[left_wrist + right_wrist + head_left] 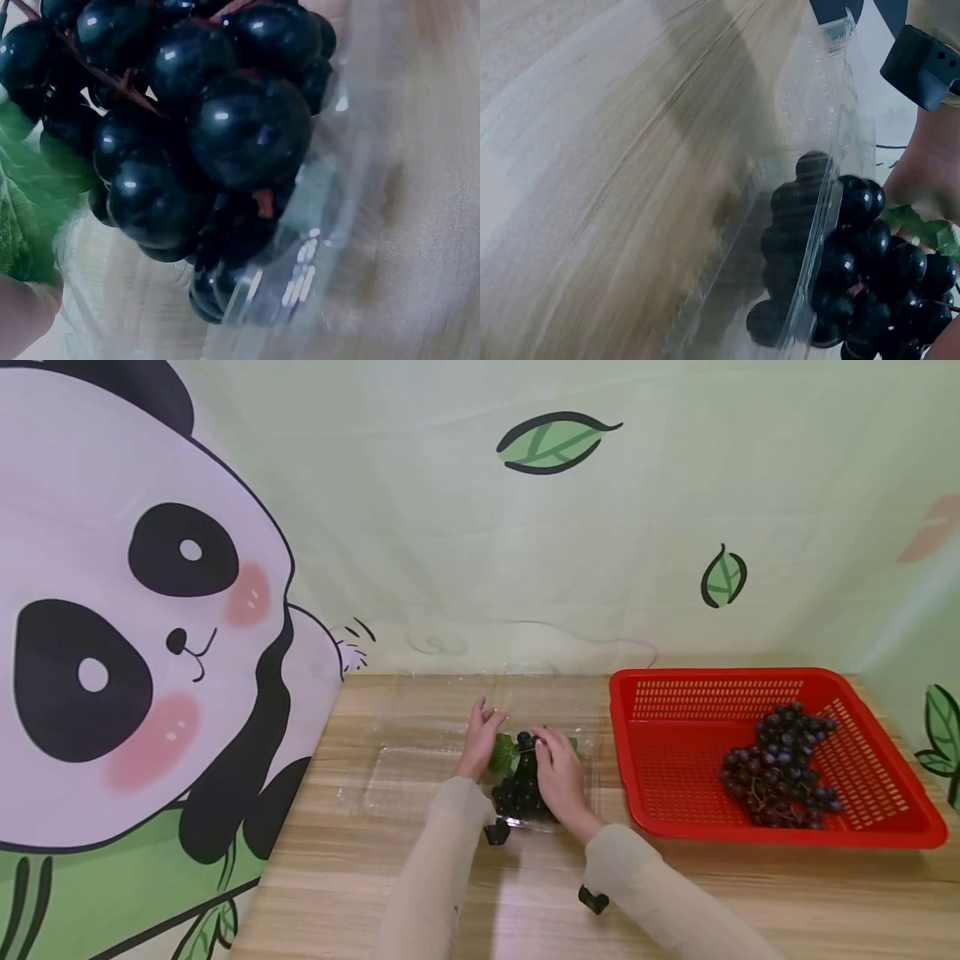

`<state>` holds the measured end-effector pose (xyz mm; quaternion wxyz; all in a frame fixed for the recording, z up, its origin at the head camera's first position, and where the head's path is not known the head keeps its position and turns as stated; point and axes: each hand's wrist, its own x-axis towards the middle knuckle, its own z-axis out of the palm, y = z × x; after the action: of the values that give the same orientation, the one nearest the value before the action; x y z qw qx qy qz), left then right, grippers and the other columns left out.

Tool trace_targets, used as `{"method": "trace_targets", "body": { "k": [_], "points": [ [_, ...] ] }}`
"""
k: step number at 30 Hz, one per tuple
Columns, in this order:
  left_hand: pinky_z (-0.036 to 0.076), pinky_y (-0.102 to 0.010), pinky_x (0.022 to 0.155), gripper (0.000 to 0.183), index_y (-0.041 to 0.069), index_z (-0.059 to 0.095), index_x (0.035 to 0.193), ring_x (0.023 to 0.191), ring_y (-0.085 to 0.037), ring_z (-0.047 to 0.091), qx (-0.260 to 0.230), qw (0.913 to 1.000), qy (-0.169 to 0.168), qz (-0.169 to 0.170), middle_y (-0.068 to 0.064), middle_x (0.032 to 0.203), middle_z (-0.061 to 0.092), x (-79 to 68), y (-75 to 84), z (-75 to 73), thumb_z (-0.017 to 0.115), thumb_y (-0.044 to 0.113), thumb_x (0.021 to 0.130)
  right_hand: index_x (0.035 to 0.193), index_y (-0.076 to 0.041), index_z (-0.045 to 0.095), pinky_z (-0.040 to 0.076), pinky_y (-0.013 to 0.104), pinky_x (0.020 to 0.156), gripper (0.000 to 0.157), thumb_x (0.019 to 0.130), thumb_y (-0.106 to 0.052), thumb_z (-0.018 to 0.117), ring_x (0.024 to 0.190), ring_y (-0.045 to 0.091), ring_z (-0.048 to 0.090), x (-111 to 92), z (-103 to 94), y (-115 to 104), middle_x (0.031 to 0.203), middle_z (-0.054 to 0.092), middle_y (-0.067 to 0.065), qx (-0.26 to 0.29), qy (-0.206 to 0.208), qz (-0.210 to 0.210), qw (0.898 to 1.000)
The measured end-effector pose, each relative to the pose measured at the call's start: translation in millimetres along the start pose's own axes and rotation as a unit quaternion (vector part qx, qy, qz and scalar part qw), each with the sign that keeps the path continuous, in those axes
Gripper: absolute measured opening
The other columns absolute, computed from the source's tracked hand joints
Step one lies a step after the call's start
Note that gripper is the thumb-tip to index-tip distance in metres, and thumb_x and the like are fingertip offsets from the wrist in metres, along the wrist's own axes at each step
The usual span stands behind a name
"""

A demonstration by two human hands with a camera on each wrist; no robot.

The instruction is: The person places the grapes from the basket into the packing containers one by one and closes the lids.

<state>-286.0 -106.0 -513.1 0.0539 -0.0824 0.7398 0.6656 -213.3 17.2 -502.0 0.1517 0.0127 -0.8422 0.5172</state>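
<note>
A bunch of black grapes (517, 793) lies in the right part of a clear plastic clamshell box (416, 772), whose lid stands open toward the wall. In the right wrist view, the grapes (870, 277) rise above the box's near wall (810, 277). A green leaf (502, 752) sits at the bunch's left side; another leaf tip shows behind the right fingers. My right hand (562, 781) curls over the right side of the bunch and grips it near the top. Beside the left leaf is my left hand (477, 743), its fingers apart; a digit touches the leaf (30, 202) edge in the left wrist view.
To the right stands a red plastic basket (675, 777) with slotted walls, holding dark purple grapes (783, 764). The wooden table (315, 860) ends at a cloth backdrop (450, 568) printed with a panda and leaves. Black camera mounts (497, 832) hang under both wrists.
</note>
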Motion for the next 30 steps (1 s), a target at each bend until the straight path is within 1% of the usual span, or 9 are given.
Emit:
{"method": "trace_targets", "body": {
  "k": [3, 6, 8, 11, 13, 17, 20, 25, 30],
  "points": [
    [0.025, -0.044, 0.106, 0.067, 0.014, 0.017, 0.141, 0.122, -0.031, 0.038, 0.001, 1.0, -0.002, -0.009, -0.015, 0.135, 0.037, 1.7, -0.3, -1.8, 0.049, 0.032, 0.085, 0.112, -0.006, 0.06, 0.04, 0.044, 0.094, 0.027, 0.09, -0.01, 0.046, 0.111, 0.029, 0.051, -0.9, -2.6, -1.1, 0.118, 0.055, 0.017, 0.02, 0.004, -0.001, 1.0],
    [0.026, -0.044, 0.106, 0.065, 0.013, 0.018, 0.141, 0.122, -0.031, 0.038, 0.009, 0.9999, -0.007, -0.013, -0.015, 0.135, 0.038, 2.7, -0.1, -3.7, 0.047, 0.033, 0.086, 0.11, -0.007, 0.061, 0.047, 0.036, 0.079, 0.026, 0.09, -0.011, 0.045, 0.087, 0.023, 0.057, 0.0, -5.9, -3.8, 0.097, 0.061, 0.014, 0.041, 0.002, 0.009, 0.999],
    [0.024, -0.045, 0.107, 0.065, 0.014, 0.019, 0.141, 0.125, -0.03, 0.035, 0.02, 0.9996, -0.01, -0.019, -0.014, 0.138, 0.035, 2.1, 0.8, -5.7, 0.045, 0.039, 0.087, 0.109, -0.008, 0.061, 0.045, 0.03, 0.065, 0.025, 0.091, -0.012, 0.044, 0.068, 0.017, 0.052, 1.4, -7.9, -4.7, 0.078, 0.059, 0.01, 0.048, -0.003, 0.019, 0.999],
    [0.022, -0.046, 0.108, 0.068, 0.017, 0.02, 0.141, 0.128, -0.029, 0.032, 0.032, 0.999, -0.018, -0.025, -0.013, 0.141, 0.032, -0.8, 2.6, -8.4, 0.041, 0.05, 0.086, 0.11, -0.009, 0.061, 0.037, 0.023, 0.054, 0.026, 0.092, -0.015, 0.043, 0.052, 0.012, 0.04, 3.3, -11.0, -5.9, 0.063, 0.047, 0.005, 0.058, -0.018, 0.039, 0.997],
    [0.021, -0.046, 0.108, 0.07, 0.018, 0.02, 0.141, 0.128, -0.028, 0.032, 0.038, 0.9986, -0.026, -0.025, -0.012, 0.141, 0.032, -3.4, 2.7, -10.1, 0.037, 0.057, 0.085, 0.11, -0.01, 0.061, 0.036, 0.023, 0.051, 0.026, 0.092, -0.016, 0.043, 0.049, 0.011, 0.038, 4.1, -12.6, -5.6, 0.062, 0.047, 0.004, 0.052, -0.024, 0.049, 0.997],
    [0.02, -0.046, 0.108, 0.073, 0.017, 0.022, 0.14, 0.126, -0.028, 0.035, 0.039, 0.9981, -0.045, -0.015, -0.012, 0.139, 0.035, -8.3, 2.0, -12.2, 0.028, 0.063, 0.084, 0.111, -0.011, 0.061, 0.04, 0.025, 0.058, 0.027, 0.092, -0.017, 0.043, 0.057, 0.014, 0.043, 5.0, -16.5, -5.0, 0.068, 0.053, 0.009, 0.043, -0.027, 0.058, 0.997],
    [0.017, -0.044, 0.11, 0.07, 0.014, 0.024, 0.14, 0.13, -0.027, 0.029, 0.047, 0.9975, -0.053, 0.002, -0.01, 0.141, 0.032, -13.1, 1.2, -13.3, 0.022, 0.061, 0.087, 0.112, -0.009, 0.06, 0.039, 0.026, 0.061, 0.027, 0.092, -0.017, 0.043, 0.06, 0.015, 0.043, 6.6, -19.5, -3.5, 0.067, 0.051, 0.01, 0.037, -0.027, 0.054, 0.997],
    [0.009, -0.043, 0.112, 0.072, 0.011, 0.018, 0.141, 0.136, -0.025, 0.014, 0.072, 0.9952, -0.061, 0.028, -0.009, 0.148, 0.018, -26.2, -2.1, -14.7, 0.013, 0.059, 0.089, 0.112, -0.007, 0.06, 0.035, 0.023, 0.052, 0.027, 0.092, -0.015, 0.043, 0.05, 0.011, 0.036, 10.3, -25.2, -3.0, 0.057, 0.038, 0.001, 0.039, -0.027, 0.057, 0.997],
    [0.011, -0.044, 0.111, 0.071, 0.007, 0.016, 0.141, 0.135, -0.029, 0.016, 0.125, 0.9888, -0.058, 0.056, -0.012, 0.147, 0.017, -44.4, -8.8, -14.6, 0.013, 0.056, 0.09, 0.11, -0.005, 0.061, 0.032, 0.022, 0.049, 0.026, 0.091, -0.013, 0.043, 0.048, 0.01, 0.033, 13.5, -30.4, -7.3, 0.055, 0.034, 0.0, 0.055, -0.015, 0.044, 0.997]
  ]
}}
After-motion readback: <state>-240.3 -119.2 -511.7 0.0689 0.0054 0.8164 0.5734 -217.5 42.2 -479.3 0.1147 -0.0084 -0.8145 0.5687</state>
